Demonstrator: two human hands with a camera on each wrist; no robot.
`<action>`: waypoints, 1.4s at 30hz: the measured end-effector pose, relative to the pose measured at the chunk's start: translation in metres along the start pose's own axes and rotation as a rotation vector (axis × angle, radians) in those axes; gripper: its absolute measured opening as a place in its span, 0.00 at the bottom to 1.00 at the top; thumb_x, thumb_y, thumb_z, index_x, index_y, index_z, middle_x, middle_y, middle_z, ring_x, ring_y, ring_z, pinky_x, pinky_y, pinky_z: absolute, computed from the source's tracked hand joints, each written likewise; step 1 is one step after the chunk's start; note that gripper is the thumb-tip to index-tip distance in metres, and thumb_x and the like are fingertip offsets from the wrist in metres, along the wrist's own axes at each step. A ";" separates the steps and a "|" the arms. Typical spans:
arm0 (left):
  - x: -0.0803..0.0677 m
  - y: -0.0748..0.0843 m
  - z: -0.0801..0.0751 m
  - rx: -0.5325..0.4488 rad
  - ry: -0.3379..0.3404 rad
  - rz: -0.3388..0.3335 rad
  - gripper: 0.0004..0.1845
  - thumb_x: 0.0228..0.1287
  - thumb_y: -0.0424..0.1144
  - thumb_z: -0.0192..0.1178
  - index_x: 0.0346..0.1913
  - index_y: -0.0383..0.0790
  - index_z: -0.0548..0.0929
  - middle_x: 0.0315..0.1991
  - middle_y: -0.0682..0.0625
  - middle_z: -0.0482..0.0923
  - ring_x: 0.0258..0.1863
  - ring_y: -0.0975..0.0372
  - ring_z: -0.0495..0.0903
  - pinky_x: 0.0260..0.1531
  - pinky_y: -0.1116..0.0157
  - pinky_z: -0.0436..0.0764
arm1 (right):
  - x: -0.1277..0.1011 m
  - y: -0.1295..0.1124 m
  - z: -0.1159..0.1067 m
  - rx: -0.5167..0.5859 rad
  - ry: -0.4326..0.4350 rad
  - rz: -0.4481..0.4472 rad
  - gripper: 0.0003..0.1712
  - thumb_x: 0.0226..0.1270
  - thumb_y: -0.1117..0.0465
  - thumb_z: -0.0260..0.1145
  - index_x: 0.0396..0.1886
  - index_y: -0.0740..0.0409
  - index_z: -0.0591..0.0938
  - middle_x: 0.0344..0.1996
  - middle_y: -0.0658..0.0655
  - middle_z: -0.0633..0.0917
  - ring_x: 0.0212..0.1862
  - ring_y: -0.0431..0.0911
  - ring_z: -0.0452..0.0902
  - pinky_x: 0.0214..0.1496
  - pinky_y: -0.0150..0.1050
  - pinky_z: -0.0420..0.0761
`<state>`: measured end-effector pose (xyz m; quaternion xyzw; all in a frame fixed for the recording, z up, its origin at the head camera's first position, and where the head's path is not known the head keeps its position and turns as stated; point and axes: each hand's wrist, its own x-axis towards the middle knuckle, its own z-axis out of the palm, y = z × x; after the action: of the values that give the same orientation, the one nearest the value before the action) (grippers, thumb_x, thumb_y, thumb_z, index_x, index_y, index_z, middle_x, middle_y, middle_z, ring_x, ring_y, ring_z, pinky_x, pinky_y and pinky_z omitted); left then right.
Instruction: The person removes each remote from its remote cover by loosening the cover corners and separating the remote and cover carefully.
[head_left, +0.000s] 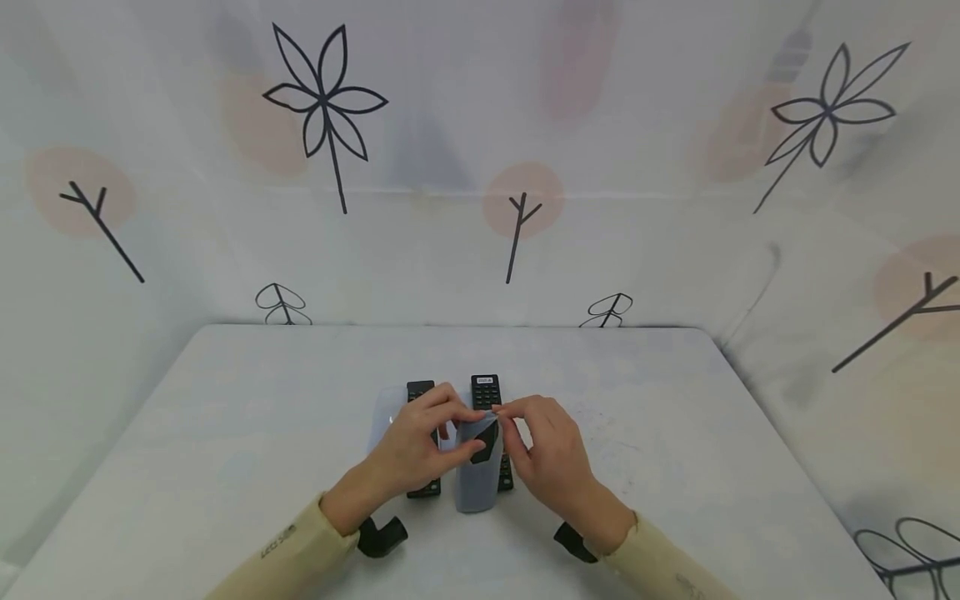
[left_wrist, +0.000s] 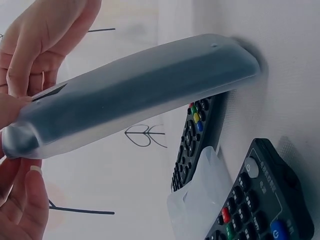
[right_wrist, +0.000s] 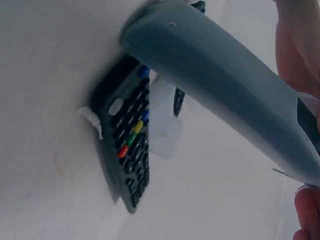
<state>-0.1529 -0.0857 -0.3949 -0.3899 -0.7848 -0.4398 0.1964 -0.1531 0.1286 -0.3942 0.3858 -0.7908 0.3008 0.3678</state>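
Note:
A translucent cover [head_left: 477, 492] with a dark remote control [head_left: 484, 443] inside stands tilted, its lower end on the table. My left hand [head_left: 420, 440] holds its upper end, thumb against the dark body and fingers at the rim. On the other side, my right hand [head_left: 551, 454] pinches the rim between thumb and fingertips. The wrist views show the smooth back of the covered remote [left_wrist: 135, 95] [right_wrist: 215, 75]. Most of the inner remote is veiled by the frosted cover.
Two uncovered black remotes lie behind: a left remote [head_left: 424, 490], partly hidden by my left hand, and a right remote [head_left: 485, 392]. A clear plastic sleeve [head_left: 384, 417] is by the left one. A small white scrap [right_wrist: 91, 121] touches the right one. Patterned cloth [head_left: 427, 250] backs the white table [head_left: 247, 400].

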 end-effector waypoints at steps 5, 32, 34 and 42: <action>-0.001 0.002 0.001 -0.038 -0.012 0.015 0.17 0.52 0.32 0.77 0.46 0.42 0.86 0.36 0.56 0.75 0.29 0.64 0.76 0.25 0.69 0.79 | -0.003 0.001 -0.001 0.146 -0.032 0.144 0.06 0.65 0.71 0.67 0.40 0.61 0.79 0.34 0.52 0.85 0.35 0.43 0.80 0.36 0.40 0.81; -0.007 0.010 -0.001 -0.023 -0.037 0.024 0.18 0.57 0.35 0.74 0.52 0.38 0.87 0.36 0.56 0.76 0.29 0.65 0.76 0.28 0.71 0.79 | 0.001 0.020 -0.004 0.726 -0.459 0.615 0.03 0.75 0.66 0.59 0.40 0.61 0.79 0.31 0.53 0.79 0.27 0.45 0.73 0.31 0.40 0.78; -0.008 0.009 -0.001 -0.006 -0.031 0.044 0.18 0.57 0.35 0.74 0.52 0.38 0.87 0.36 0.56 0.76 0.28 0.67 0.75 0.26 0.74 0.77 | -0.001 0.019 -0.002 0.765 -0.449 0.658 0.03 0.75 0.66 0.59 0.42 0.61 0.79 0.32 0.55 0.80 0.29 0.45 0.74 0.32 0.39 0.79; -0.006 0.008 -0.002 0.045 -0.042 0.105 0.18 0.58 0.35 0.73 0.52 0.37 0.86 0.36 0.56 0.76 0.25 0.72 0.70 0.23 0.81 0.69 | -0.006 0.011 -0.002 0.682 -0.235 0.677 0.05 0.68 0.69 0.66 0.42 0.59 0.83 0.37 0.58 0.83 0.36 0.48 0.79 0.37 0.40 0.83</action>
<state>-0.1433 -0.0875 -0.3937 -0.4352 -0.7768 -0.4029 0.2116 -0.1589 0.1382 -0.3996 0.2368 -0.7644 0.5996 0.0104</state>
